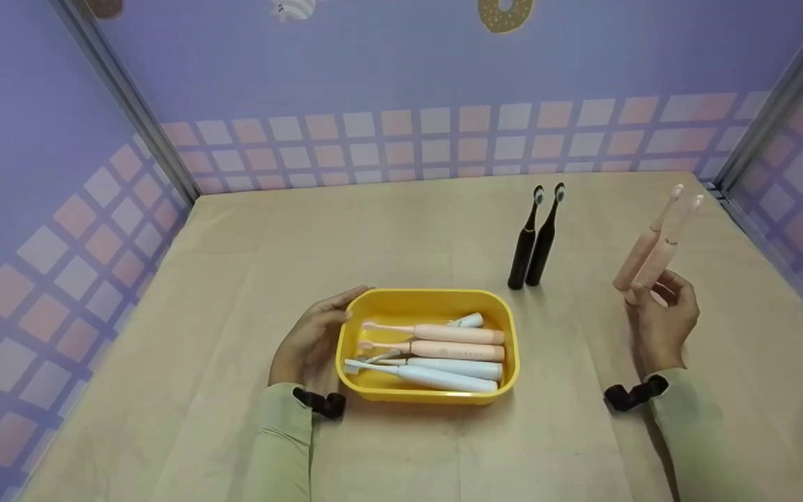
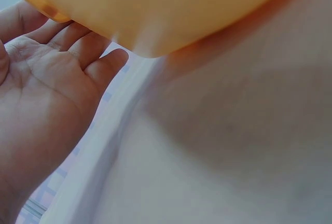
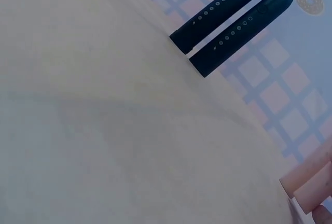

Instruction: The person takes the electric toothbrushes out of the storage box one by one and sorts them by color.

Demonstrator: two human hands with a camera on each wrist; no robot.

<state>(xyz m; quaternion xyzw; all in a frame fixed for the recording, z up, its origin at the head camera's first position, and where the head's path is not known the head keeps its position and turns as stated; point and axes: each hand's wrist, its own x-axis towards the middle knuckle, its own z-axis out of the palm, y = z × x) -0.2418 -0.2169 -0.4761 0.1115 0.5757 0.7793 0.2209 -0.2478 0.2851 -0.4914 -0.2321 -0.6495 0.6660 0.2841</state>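
Observation:
My left hand (image 1: 309, 338) grips the left end of a yellow bin (image 1: 429, 397), thumb at the rim and fingers along the outside wall. Two pink electric toothbrushes (image 1: 459, 351) lie in the bin among several white ones (image 1: 447, 378), one partly hidden underneath. At the right, two more pink electric toothbrushes stand upright side by side. My right hand (image 1: 668, 324) pinches the nearer pink electric toothbrush (image 1: 658, 259) low on its handle; the farther pink toothbrush (image 1: 635, 259) is right behind it. In the right wrist view, only a fingertip (image 3: 322, 215) shows below their bases.
Two black electric toothbrushes (image 1: 541, 247) stand upright between the bin and my right hand. A beige cloth (image 1: 346, 237) covers the table. Purple panels with a checked band (image 1: 401, 132) close off the back and sides, with metal posts (image 1: 129, 97) at the corners.

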